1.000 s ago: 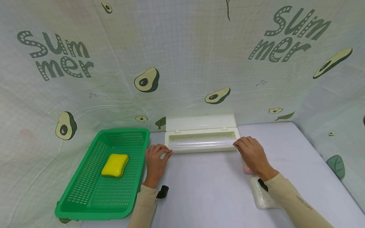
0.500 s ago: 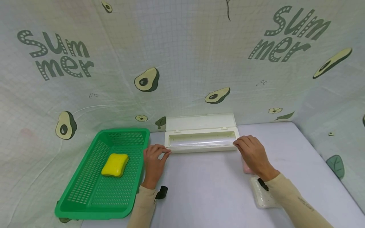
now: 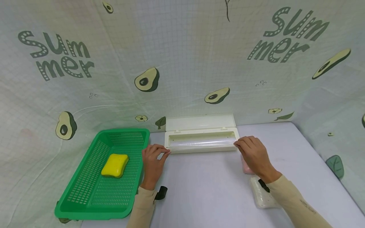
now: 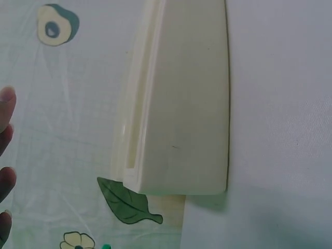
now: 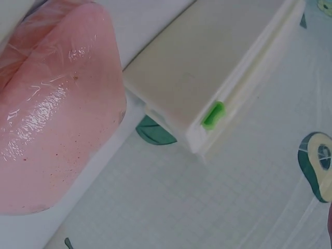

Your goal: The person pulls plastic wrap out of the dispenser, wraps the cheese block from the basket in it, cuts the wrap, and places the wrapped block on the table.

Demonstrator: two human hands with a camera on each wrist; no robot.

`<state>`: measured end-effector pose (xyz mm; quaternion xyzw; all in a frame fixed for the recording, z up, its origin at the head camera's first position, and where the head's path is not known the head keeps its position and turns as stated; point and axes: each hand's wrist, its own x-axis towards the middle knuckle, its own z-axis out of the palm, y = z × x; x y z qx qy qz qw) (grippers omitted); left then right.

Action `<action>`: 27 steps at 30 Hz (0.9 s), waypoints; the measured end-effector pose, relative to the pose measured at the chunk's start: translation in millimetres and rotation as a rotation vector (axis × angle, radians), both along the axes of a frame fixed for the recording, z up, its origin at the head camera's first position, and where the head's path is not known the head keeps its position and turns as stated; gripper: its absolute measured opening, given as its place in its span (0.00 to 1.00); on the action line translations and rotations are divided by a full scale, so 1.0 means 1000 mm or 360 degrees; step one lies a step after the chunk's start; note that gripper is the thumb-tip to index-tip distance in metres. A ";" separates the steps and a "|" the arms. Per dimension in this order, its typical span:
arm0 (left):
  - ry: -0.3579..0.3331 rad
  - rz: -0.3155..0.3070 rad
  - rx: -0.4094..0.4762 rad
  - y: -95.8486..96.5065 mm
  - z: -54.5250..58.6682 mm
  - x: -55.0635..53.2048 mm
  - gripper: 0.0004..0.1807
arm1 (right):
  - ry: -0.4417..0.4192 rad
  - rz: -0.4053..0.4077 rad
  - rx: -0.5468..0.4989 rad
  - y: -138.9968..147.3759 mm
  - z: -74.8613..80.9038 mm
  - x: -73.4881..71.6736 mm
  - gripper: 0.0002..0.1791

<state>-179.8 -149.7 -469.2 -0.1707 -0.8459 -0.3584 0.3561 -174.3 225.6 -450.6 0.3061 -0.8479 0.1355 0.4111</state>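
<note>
A white cling film dispenser [image 3: 205,149] stands at the back of the table, its lid [image 3: 199,123] raised against the backdrop. Inside lies a roll of clear cling film [image 3: 202,142]. My left hand [image 3: 153,162] pinches the film's edge with thumb and fingertips at the front left corner. At the front right corner my right hand [image 3: 253,155] makes a like pinch; the film itself is hard to see there. The left wrist view shows the dispenser's plain wall [image 4: 187,104] and a few fingertips [image 4: 6,181]. On the dispenser in the right wrist view is a green slider [image 5: 212,115].
A green basket [image 3: 139,177] at the left holds a yellow sponge [image 3: 115,165]. Under and beside my right forearm lie a pink block in clear wrap [image 5: 67,114] and a white wrapped block [image 3: 260,194]. The printed backdrop [image 3: 182,63] rises right behind the dispenser.
My left hand has shifted slightly to the left along the dispenser's front corner. The right hand stays almost in place, and the dispenser has not moved.
</note>
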 end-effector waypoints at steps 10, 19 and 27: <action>0.0000 -0.0009 0.0038 -0.001 0.006 0.004 0.07 | 0.0007 -0.0009 -0.0007 -0.001 0.005 0.005 0.21; 0.0034 -0.0003 0.0048 -0.001 0.013 0.007 0.07 | -0.0014 -0.0038 -0.0009 -0.001 0.013 0.010 0.22; 0.0071 0.0012 0.0031 -0.001 0.019 0.008 0.07 | 0.0013 -0.0042 -0.0017 -0.003 0.022 0.013 0.22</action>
